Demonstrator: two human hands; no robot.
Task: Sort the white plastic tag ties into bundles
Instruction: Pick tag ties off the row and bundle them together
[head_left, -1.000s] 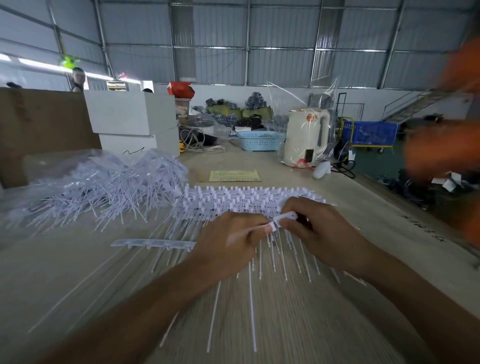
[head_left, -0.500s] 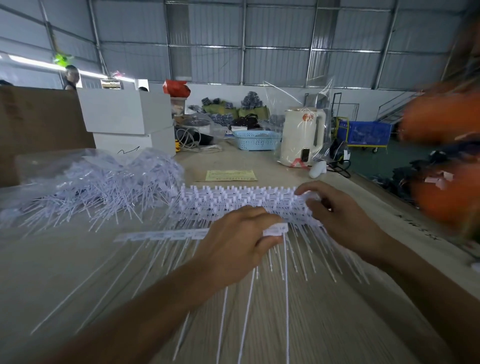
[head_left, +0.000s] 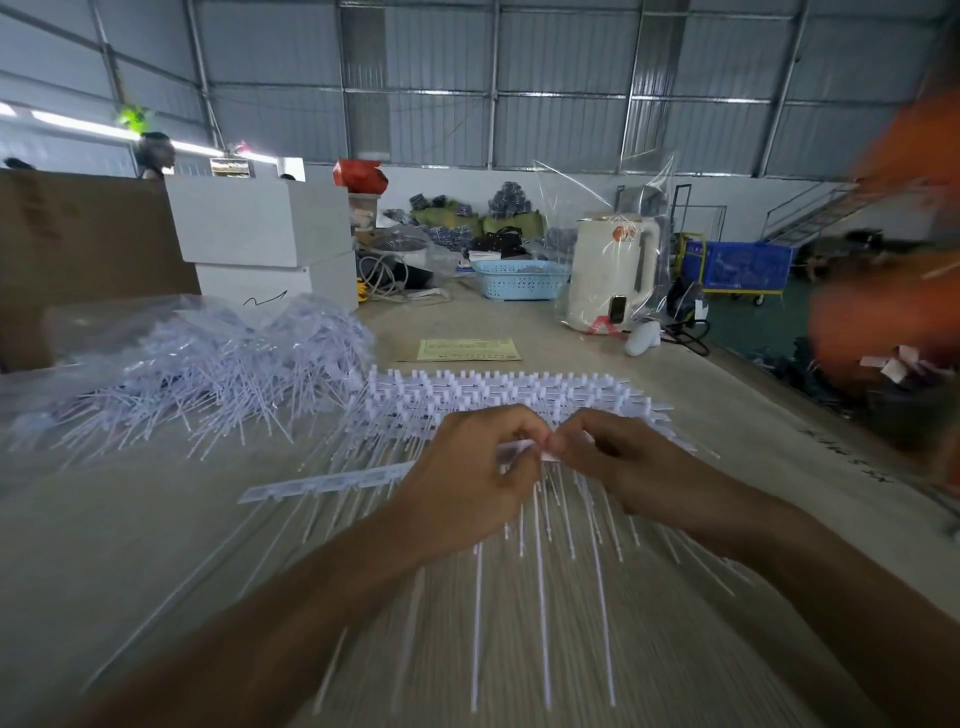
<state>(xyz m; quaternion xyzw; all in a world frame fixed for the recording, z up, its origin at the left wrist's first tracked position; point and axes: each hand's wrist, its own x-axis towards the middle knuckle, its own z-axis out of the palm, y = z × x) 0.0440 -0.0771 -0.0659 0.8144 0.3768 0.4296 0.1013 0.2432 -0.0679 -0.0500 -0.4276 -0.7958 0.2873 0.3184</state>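
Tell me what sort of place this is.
Probably a warehouse or packing workshop: corrugated metal walls, stacked white boxes, and a heap of tag ties on a long worktable.

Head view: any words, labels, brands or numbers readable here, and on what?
No text reads clearly.
Yellow-green paper sheet: printed lines, too small.
White plastic electric kettle: orange round logo, blurred.
Beige table: dark marks near right edge, illegible.
White boxes: only a black squiggle.

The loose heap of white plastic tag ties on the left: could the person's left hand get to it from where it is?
Probably yes. The loose heap of white plastic tag ties lies uncovered on the wooden table, with only bare tabletop between. But the left hand is pinching a white tie strip together with the right hand.
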